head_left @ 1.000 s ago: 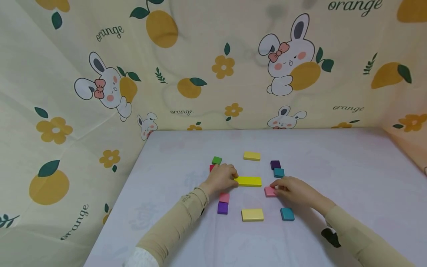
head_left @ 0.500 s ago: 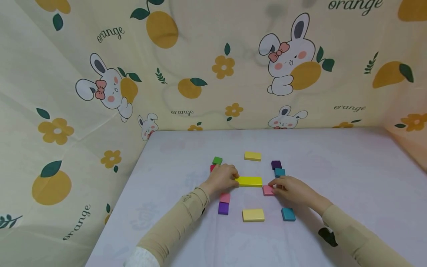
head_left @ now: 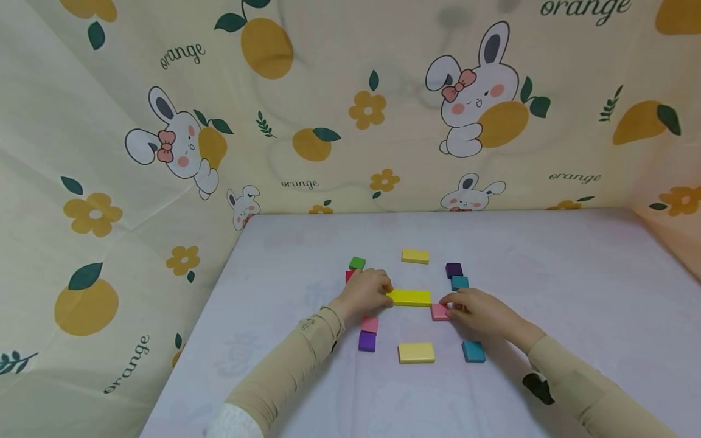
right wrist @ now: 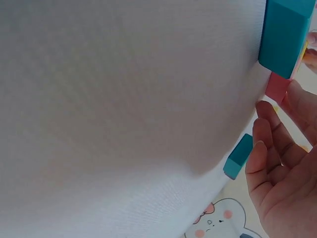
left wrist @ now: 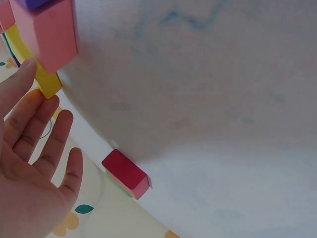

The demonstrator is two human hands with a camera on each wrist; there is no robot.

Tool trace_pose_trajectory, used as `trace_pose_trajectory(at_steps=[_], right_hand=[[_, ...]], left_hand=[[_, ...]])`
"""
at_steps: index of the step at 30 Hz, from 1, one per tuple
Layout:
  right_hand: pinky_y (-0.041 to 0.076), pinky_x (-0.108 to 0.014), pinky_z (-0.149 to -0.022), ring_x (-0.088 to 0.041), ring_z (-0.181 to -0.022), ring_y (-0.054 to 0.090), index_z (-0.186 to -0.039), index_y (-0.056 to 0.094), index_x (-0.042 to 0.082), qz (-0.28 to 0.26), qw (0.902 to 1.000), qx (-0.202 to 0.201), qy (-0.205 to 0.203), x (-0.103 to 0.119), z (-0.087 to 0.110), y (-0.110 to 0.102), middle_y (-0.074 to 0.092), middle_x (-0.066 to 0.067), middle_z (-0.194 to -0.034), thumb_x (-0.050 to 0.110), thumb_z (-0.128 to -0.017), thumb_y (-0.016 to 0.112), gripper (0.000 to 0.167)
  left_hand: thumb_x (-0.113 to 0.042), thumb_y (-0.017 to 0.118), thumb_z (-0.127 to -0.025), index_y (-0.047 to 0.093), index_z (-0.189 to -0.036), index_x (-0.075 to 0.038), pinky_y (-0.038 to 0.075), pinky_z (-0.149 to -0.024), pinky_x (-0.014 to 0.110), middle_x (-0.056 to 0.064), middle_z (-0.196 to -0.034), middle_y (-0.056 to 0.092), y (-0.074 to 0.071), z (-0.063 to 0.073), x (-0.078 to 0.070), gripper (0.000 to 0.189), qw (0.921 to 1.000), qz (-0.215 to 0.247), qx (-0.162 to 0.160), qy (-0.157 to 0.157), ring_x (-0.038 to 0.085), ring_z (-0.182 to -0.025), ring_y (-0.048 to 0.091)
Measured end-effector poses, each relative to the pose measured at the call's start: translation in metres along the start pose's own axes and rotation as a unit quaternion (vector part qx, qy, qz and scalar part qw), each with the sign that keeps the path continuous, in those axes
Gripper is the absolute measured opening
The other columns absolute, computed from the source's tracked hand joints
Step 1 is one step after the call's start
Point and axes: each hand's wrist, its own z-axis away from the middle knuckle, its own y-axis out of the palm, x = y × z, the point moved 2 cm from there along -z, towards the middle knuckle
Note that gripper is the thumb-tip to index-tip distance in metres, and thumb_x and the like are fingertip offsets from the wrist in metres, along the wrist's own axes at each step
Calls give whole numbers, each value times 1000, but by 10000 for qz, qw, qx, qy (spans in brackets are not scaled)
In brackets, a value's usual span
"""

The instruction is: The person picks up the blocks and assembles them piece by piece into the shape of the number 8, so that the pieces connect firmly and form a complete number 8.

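With thumb and fingertips, my left hand [head_left: 366, 292] pinches the left end of the long yellow block [head_left: 412, 297], which lies flat on the table. My right hand [head_left: 479, 311] grips a pink block [head_left: 439, 312] by its right side. The pink block sits against or very near the yellow block's lower right corner. In the left wrist view the yellow block [left wrist: 47, 82] shows between thumb and fingers. In the right wrist view a teal block [right wrist: 287, 37] partly covers the pink block [right wrist: 277, 87] at my fingertips.
Left column: a green block [head_left: 357, 263], a partly hidden red block [head_left: 349, 276], another pink block [head_left: 369, 324] and a purple block [head_left: 367, 341]. Pale yellow blocks lie above [head_left: 415, 256] and below [head_left: 416, 353]. On the right are a dark purple block [head_left: 454, 270] and teal blocks [head_left: 459, 283].
My right hand has moved slightly left, sliding the pink block up to the yellow block's right end. The left hand has stayed on the yellow block.
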Motion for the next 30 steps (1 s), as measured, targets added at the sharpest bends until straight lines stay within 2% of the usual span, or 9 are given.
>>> trace_pose_trajectory(at_steps=[5,11,18,22,30], right_hand=[[50,-27,-70,-10,-77,50,-116,63,13,15,10000,-69,-50,0,2,-4,61,3,-87,25,-90,60,30],[48,-28,-68,-11,-77,52,-117,62,8,218,9983,-539,-60,-7,3,-15,61,2,-87,19,-89,60,30],[52,-39,-73,-20,-78,56,-113,62,1,310,9927,-1110,357,-20,-3,-27,62,-10,-91,16,-87,63,30],[51,-44,-75,-23,-80,58,-112,61,-2,270,9918,-1140,512,-29,-8,-29,62,-15,-95,17,-87,63,31],[51,-43,-75,-21,-79,57,-111,62,-3,74,9935,-999,541,-40,-14,-23,64,-13,-92,18,-88,62,31]], left_hand=[[-34,72,-80,71,-98,-19,35,-76,25,-8,-95,67,0,0,-1,24,10000,-24,38,-15,10,-86,55],[-34,72,-80,71,-98,-19,36,-78,26,-8,-95,67,-1,0,-3,24,10000,-60,69,-31,10,-86,55],[-33,72,-80,71,-98,-18,35,-77,27,-8,-93,66,-2,0,-3,24,9999,-15,123,-61,11,-85,54],[-33,72,-80,71,-98,-18,35,-77,27,-7,-93,66,-3,0,-3,24,9999,-12,106,-53,11,-85,54],[-34,72,-80,71,-98,-18,35,-76,26,-8,-94,67,-2,-1,-2,24,9999,-83,87,-25,10,-85,55]])
